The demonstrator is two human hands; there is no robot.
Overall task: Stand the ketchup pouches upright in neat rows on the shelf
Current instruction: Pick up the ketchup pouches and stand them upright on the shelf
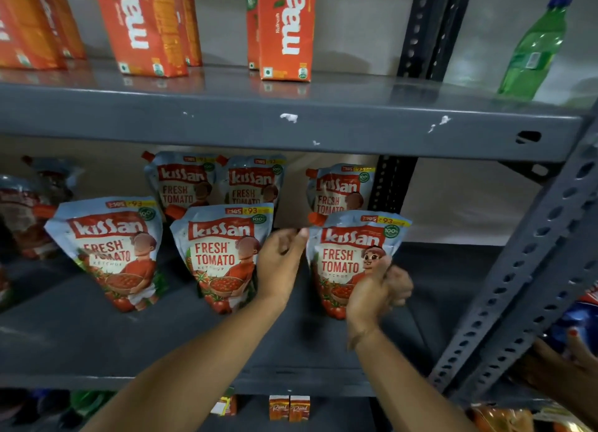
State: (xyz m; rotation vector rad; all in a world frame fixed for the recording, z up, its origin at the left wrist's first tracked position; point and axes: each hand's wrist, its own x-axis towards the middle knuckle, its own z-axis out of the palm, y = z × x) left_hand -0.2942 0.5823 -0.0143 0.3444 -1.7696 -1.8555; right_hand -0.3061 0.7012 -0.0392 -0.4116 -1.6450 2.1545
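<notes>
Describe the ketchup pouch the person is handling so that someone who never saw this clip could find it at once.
On the grey middle shelf, below the orange juice cartons, Kissan ketchup pouches stand in two rows. The handled pouch is the rightmost of the front row. Unlike its neighbours, the right hand covers its lower right corner and the left hand sits beside its left edge.

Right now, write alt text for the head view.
Two bare hands adjust the rightmost front ketchup pouch on a grey metal shelf: the right hand pinches its lower front, the left hand is beside its left edge. Five more pouches stand in two rows.
</notes>
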